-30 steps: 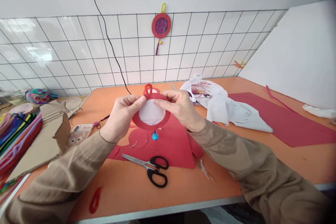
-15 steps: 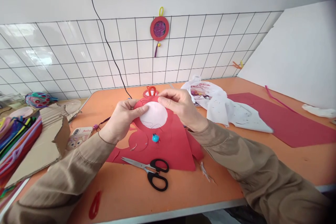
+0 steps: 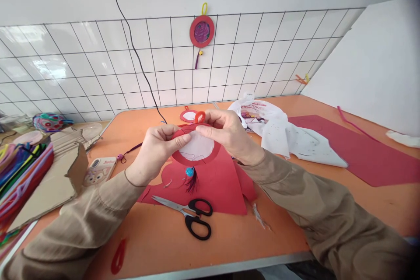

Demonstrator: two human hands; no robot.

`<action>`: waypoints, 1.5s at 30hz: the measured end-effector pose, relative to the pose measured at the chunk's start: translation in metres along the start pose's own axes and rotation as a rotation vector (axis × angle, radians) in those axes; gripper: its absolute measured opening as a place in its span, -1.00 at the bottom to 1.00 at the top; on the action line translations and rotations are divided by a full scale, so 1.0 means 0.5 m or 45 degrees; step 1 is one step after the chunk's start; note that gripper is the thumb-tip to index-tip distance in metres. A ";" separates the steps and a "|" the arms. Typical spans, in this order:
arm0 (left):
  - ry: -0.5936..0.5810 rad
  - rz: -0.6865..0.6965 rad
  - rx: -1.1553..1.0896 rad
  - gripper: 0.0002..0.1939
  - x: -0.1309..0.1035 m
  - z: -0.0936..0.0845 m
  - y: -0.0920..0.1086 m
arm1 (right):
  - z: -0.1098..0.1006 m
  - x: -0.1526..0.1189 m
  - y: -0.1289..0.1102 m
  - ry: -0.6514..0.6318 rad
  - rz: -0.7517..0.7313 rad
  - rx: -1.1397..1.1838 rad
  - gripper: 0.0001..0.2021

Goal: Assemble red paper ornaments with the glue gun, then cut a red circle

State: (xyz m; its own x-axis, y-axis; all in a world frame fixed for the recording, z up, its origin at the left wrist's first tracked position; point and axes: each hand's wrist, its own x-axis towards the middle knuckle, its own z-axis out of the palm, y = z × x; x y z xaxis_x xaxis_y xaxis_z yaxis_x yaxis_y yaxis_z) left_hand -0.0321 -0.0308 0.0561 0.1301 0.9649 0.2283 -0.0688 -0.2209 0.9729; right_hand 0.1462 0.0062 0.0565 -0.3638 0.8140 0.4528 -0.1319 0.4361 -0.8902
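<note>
Between my hands is a round red paper frame (image 3: 215, 154) with a white centre, tilted. My left hand (image 3: 160, 151) pinches its left side, thumb on the white part. My right hand (image 3: 228, 133) is closed on the upper right rim, beside a red fuzzy loop (image 3: 200, 117) at the top. A blue bead (image 3: 189, 172) with a dark tassel hangs at the bottom edge. Below lie red paper (image 3: 223, 188) and black-handled scissors (image 3: 193, 215).
A smaller red ring ornament (image 3: 188, 116) lies behind my hands. Left are a phone (image 3: 100, 170), cardboard (image 3: 49, 183) and coloured fuzzy stems (image 3: 22, 183). A white plastic bag (image 3: 275, 129) and red sheet (image 3: 367, 153) are right. A round ornament (image 3: 202, 31) hangs on the tiled wall.
The round frame has tilted, and its red loop now stands up beside my right fingers. The blue bead has shifted slightly left, with its tassel showing more. My right thumb has moved lower.
</note>
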 end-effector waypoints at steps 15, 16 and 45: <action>-0.063 0.040 0.129 -0.65 -0.008 0.002 0.001 | -0.008 -0.004 -0.008 -0.051 0.071 0.037 -0.78; -0.073 0.022 0.073 -0.67 -0.008 0.002 -0.001 | -0.008 -0.004 -0.007 -0.048 0.063 0.044 -0.78; 0.118 -0.198 -0.165 -0.65 0.007 -0.023 0.025 | -0.008 -0.008 0.004 -0.252 0.201 -0.162 -0.61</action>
State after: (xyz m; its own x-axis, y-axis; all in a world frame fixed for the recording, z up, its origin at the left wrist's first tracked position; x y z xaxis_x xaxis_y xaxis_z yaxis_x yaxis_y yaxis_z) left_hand -0.0436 -0.0286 0.0685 0.0579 0.9962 0.0656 -0.1827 -0.0540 0.9817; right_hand 0.1510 0.0055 0.0533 -0.5456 0.7901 0.2793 0.0525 0.3649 -0.9296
